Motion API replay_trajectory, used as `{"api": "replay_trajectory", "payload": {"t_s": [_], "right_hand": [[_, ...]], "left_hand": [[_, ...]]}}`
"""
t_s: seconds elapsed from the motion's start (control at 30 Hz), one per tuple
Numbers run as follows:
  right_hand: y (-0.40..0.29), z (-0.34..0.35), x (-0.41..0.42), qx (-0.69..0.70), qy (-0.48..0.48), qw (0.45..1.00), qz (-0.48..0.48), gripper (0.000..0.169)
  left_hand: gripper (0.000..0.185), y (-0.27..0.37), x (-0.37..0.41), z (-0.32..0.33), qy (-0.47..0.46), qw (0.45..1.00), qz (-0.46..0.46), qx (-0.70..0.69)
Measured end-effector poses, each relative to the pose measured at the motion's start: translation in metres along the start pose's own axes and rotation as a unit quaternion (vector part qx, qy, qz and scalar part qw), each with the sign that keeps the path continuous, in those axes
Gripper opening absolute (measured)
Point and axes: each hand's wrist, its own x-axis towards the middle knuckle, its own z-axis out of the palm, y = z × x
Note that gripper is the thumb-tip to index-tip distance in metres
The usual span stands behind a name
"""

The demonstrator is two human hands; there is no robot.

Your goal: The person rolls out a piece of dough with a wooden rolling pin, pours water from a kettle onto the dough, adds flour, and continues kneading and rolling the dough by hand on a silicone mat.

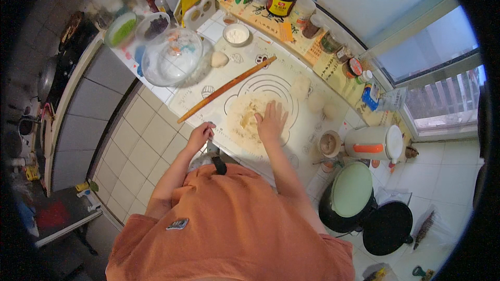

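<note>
My right hand [271,122] lies flat on the right side of a rolled-out round of dough [238,120], fingers spread. An oily, brown-specked patch [248,118] marks the dough's middle, beside my thumb. My left hand [202,137] is curled at the front edge of the pastry mat [187,101]; whether it pinches anything is unclear. A wooden rolling pin [226,89] rests diagonally across the mat, beyond the dough. Several dough balls, including one at the right [331,111] and one near the far left corner [219,59], sit on the mat. A small bowl [329,144] with brown contents stands at right.
A large glass bowl [154,68] and a small bowl of white powder [236,35] stand at far left. Bowls of chopped greens [123,32] and dark food [154,27] are behind. Jars line the windowsill; a white pitcher [367,144] and green-lined pot [351,191] stand right.
</note>
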Motion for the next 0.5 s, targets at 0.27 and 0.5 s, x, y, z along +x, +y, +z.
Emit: {"api": "replay_trajectory", "payload": {"t_s": [0.27, 0.5], "right_hand": [[0.003, -0.005, 0.005, -0.027, -0.097, 0.994, -0.032, 0.072], [0.034, -0.008, -0.032, -0.041, -0.062, 0.994, 0.083, 0.066]], "left_hand": [[0.026, -0.007, -0.001, 0.003, -0.002, 1.0, -0.014, 0.003], [0.028, -0.006, 0.0, 0.003, -0.003, 1.0, 0.005, -0.006]]}}
